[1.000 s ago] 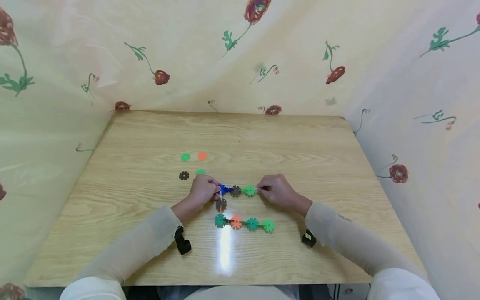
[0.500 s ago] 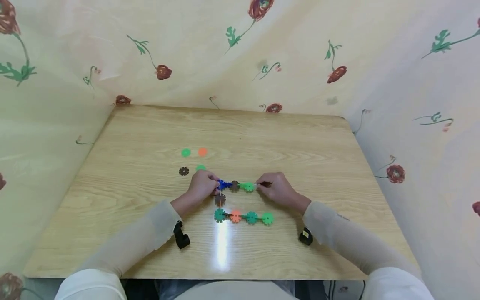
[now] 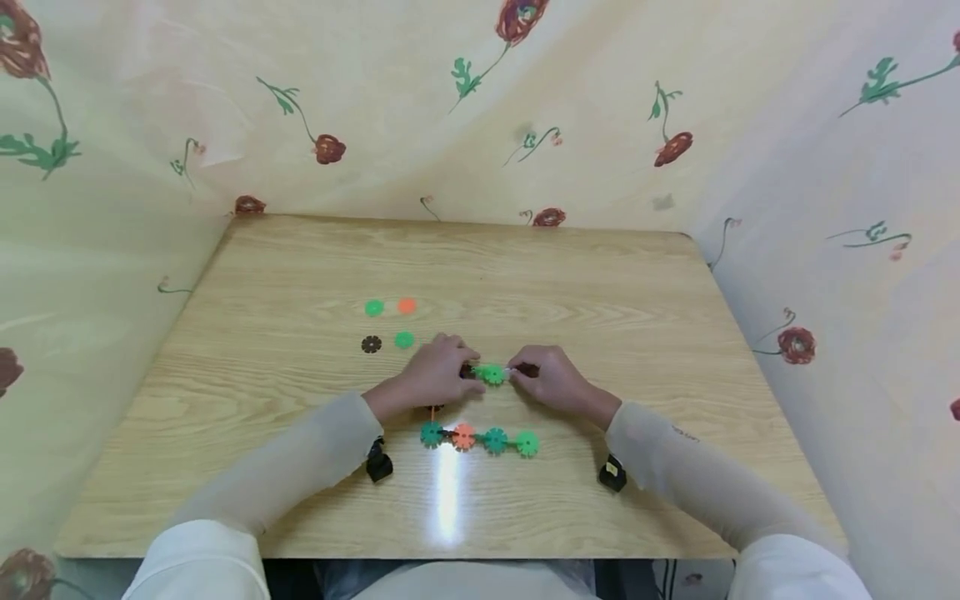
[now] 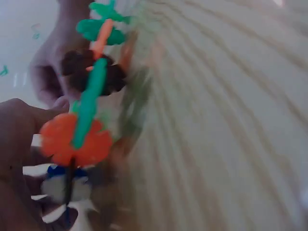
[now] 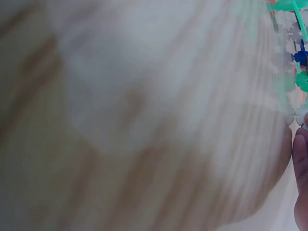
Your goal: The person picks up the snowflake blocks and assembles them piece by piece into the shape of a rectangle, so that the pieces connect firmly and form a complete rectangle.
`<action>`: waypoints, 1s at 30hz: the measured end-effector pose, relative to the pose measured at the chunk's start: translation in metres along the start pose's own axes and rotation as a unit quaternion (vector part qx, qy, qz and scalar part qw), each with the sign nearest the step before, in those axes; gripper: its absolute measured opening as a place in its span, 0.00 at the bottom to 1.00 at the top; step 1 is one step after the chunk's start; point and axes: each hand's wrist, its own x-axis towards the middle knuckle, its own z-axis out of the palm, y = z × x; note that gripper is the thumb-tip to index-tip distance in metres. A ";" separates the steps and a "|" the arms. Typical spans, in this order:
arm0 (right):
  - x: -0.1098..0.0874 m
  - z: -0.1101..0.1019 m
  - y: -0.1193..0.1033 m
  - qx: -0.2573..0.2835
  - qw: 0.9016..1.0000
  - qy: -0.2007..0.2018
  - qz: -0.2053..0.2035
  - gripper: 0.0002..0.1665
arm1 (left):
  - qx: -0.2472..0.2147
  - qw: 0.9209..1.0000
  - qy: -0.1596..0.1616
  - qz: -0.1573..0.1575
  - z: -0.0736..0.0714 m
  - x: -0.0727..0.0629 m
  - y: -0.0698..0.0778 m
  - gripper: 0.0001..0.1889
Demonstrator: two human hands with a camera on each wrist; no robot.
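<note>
A chain of notched plastic snowflake discs lies bent on the table. My left hand (image 3: pixel 438 372) grips its far row, thumb and fingers on either side of a dark brown disc (image 3: pixel 468 371), and covers the blue disc and the corner. Just right of it, a light green disc (image 3: pixel 492 374) shows between the hands. My right hand (image 3: pixel 553 377) pinches a whitish disc (image 5: pixel 301 118) at that row's right end. The near row runs teal (image 3: pixel 431 434), orange (image 3: pixel 463 437), teal (image 3: pixel 495 441) and light green (image 3: pixel 527 442). In the left wrist view, an orange disc (image 4: pixel 53 139) is close to the fingers.
Loose discs lie beyond the left hand: a green one (image 3: pixel 374 307), an orange one (image 3: pixel 407 305), a brown one (image 3: pixel 371 344) and another green one (image 3: pixel 404 339). Flower-patterned cloth (image 3: pixel 390 108) surrounds the wooden table (image 3: pixel 600 292) at the back and sides.
My left hand has shifted right along the far row, from the blue corner disc to the brown disc. The right hand stays at the row's end, still pinching the whitish disc.
</note>
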 end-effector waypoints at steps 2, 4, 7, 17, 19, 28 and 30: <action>0.002 0.000 -0.002 -0.005 1.000 -0.001 -0.003 0.04 | 0.000 1.000 -0.013 0.024 0.007 0.007 0.003 0.28; 0.004 0.001 -0.005 -0.003 1.000 -0.003 -0.008 0.04 | -0.013 0.999 -0.014 0.033 0.011 0.012 0.005 0.24; 0.005 0.002 -0.006 0.000 1.000 -0.003 -0.017 0.04 | -0.036 0.999 -0.005 0.030 0.015 0.014 0.007 0.18; 0.003 -0.004 -0.005 -0.019 0.996 0.000 -0.084 0.05 | -0.042 0.997 0.039 0.055 0.021 0.014 0.014 0.16; 0.006 -0.004 -0.008 -0.031 0.995 0.000 -0.099 0.05 | -0.047 0.996 0.049 0.059 0.021 0.013 0.013 0.17; 0.020 -0.007 -0.016 -0.068 0.993 -0.063 -0.078 0.05 | -0.041 0.998 0.038 0.033 0.016 0.009 0.003 0.16; 0.023 -0.010 -0.015 -0.079 0.992 -0.073 -0.069 0.05 | -0.036 0.999 0.028 0.028 0.014 0.008 0.002 0.17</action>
